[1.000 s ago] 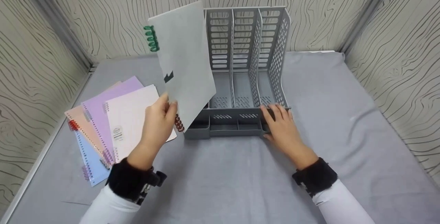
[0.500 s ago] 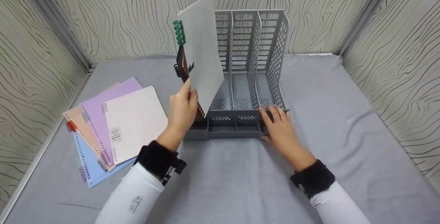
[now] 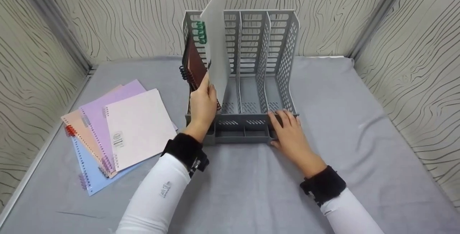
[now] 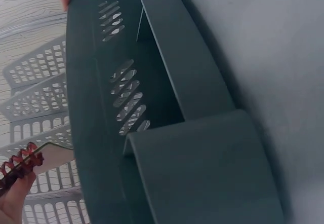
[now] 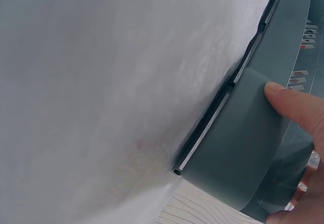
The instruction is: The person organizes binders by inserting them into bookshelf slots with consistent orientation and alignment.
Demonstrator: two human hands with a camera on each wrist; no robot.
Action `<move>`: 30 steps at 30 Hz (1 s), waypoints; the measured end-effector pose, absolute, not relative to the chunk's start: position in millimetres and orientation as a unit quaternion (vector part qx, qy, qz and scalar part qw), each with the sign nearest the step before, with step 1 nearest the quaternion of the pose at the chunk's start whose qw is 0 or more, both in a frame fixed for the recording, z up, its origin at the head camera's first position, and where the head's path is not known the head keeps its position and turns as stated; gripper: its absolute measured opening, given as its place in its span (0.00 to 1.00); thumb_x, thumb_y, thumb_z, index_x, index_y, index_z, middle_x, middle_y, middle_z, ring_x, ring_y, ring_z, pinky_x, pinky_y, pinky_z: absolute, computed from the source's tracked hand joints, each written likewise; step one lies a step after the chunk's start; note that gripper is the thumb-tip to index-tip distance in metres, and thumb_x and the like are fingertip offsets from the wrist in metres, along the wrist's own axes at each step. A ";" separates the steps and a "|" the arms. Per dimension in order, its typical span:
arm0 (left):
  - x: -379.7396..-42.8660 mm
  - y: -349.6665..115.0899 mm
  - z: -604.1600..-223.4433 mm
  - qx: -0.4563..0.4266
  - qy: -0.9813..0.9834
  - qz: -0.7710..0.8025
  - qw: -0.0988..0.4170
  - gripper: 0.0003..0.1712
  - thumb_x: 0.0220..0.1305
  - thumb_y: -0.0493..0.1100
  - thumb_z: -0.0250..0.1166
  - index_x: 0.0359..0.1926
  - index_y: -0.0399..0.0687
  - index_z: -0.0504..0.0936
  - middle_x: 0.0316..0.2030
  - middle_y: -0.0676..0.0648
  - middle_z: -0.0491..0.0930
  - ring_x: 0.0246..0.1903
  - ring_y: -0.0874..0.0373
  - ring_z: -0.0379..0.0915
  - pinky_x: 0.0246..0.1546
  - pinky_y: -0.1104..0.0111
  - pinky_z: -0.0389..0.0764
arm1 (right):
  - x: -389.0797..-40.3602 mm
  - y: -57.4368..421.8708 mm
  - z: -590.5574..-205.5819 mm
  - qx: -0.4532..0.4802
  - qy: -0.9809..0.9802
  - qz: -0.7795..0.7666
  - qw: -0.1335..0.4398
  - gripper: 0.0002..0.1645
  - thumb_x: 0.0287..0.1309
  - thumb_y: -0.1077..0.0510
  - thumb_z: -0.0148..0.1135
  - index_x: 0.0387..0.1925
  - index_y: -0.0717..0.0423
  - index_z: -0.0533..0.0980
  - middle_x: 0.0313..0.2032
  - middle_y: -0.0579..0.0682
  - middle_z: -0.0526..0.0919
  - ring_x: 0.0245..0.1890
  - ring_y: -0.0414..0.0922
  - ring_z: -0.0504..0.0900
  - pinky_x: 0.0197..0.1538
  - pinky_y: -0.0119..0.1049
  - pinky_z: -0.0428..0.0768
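Observation:
A white loose-leaf notebook (image 3: 215,43) stands upright above the left part of a grey file organizer (image 3: 251,118), with green rings high on its spine and dark red rings lower down. My left hand (image 3: 203,104) pinches that spine; in the left wrist view the red rings (image 4: 23,162) sit by its fingers. Which compartment lies under the notebook, I cannot tell. A dark brown notebook (image 3: 196,59) with black rings stands in the leftmost compartment, behind that hand. At the organizer's front right corner, my right hand (image 3: 290,133) grips the edge, thumb on the front tray and fingers over the rim.
Left on the grey cloth, several notebook covers lie fanned out: white (image 3: 142,128), purple (image 3: 118,97), peach (image 3: 77,119) and blue (image 3: 84,169). Thin perforated dividers (image 3: 267,54) separate the organizer's compartments. Patterned panels (image 3: 125,18) enclose the table.
My left hand has carried the white notebook rightward to the organizer and turned it nearly edge-on. The brown notebook has come into sight. My right hand keeps its grip.

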State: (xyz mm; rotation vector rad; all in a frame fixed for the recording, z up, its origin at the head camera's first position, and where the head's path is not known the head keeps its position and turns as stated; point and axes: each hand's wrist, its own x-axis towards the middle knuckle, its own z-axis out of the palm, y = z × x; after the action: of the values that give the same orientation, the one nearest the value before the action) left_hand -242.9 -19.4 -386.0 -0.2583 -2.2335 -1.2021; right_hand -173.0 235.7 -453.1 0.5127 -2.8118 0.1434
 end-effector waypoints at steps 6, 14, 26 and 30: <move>-251.0 -10.2 -397.0 -0.076 -0.843 -0.451 0.283 0.22 0.67 0.34 0.52 0.61 0.38 0.71 0.14 0.44 0.70 0.13 0.57 0.59 0.18 0.61 0.68 | -172.6 235.0 -456.6 0.176 -0.974 0.052 0.134 0.58 0.37 0.54 0.78 0.68 0.58 0.56 0.62 0.64 0.60 0.64 0.62 0.55 0.60 0.64 0.56; -259.9 -1.2 -408.7 -0.038 -0.845 -0.457 0.275 0.22 0.67 0.35 0.52 0.62 0.43 0.72 0.21 0.37 0.77 0.14 0.53 0.63 0.19 0.59 0.69 | -171.5 235.8 -456.7 0.183 -0.970 0.062 0.150 0.57 0.35 0.56 0.79 0.67 0.60 0.58 0.60 0.64 0.61 0.63 0.63 0.55 0.58 0.64 0.58; -265.3 2.7 -415.8 0.010 -0.859 -0.452 0.240 0.24 0.68 0.37 0.52 0.64 0.48 0.69 0.21 0.39 0.78 0.15 0.55 0.64 0.19 0.60 0.70 | -171.4 234.3 -454.9 0.190 -0.968 0.060 0.152 0.57 0.36 0.56 0.78 0.67 0.62 0.57 0.60 0.65 0.60 0.62 0.64 0.55 0.61 0.59 0.58; -267.1 4.3 -415.6 0.028 -0.867 -0.444 0.225 0.24 0.67 0.37 0.52 0.64 0.49 0.69 0.25 0.39 0.80 0.18 0.51 0.70 0.22 0.57 0.74 | -172.4 234.3 -453.2 0.185 -0.969 0.063 0.147 0.57 0.36 0.56 0.78 0.67 0.61 0.57 0.61 0.65 0.60 0.62 0.64 0.55 0.62 0.57 0.57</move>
State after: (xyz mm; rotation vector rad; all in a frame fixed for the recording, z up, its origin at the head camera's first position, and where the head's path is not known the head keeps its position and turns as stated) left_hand -267.1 4.3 -415.6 0.0785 -2.3905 -1.2248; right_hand -172.4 234.3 -453.2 0.5335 -2.7895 0.1818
